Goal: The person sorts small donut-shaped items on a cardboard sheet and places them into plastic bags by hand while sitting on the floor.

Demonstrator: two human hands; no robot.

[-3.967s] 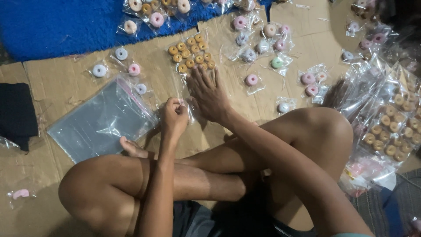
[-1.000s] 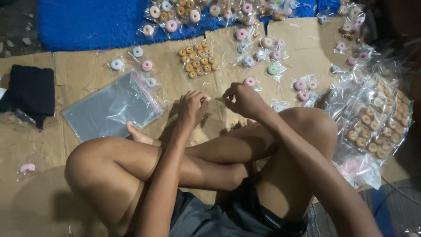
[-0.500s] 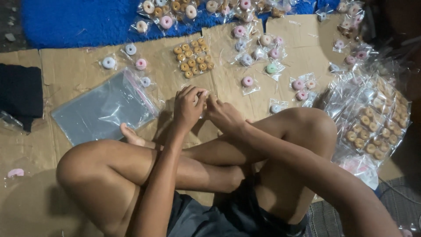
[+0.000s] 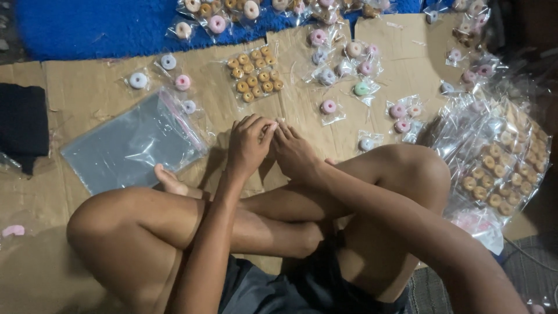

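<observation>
Where the two hands meet over the cardboard floor sheet (image 4: 87, 87), the left hand (image 4: 247, 148) and the right hand (image 4: 293, 152) press their fingertips together, fingers curled and pinched around something too small and hidden to make out, so what the grip has hold of cannot be told. Both hands hover just beyond the person's crossed legs, with a bare foot (image 4: 170, 181) poking out to the left of the left wrist. Nearest on the far side lies a clear bag of small tan rings (image 4: 254, 77), laid flat and filled in neat rows. Just right of the hands sits a small packet with a pink ring (image 4: 329, 107), and farther right a packet with a green ring (image 4: 361, 89) and another with a whitish ring (image 4: 367, 143). To the left of the hands rests a stack of empty clear zip bags (image 4: 131, 145), with single packets holding a white ring (image 4: 138, 80) and a pink one (image 4: 182, 82) beyond it. At the right edge, beside the raised knee, a heap of larger clear bags of tan rings (image 4: 500, 157) spills over the cardboard. Along the far side runs a blue rug (image 4: 87, 26) with more packets on it, and a black cloth (image 4: 23, 125) lies at the far left.
</observation>
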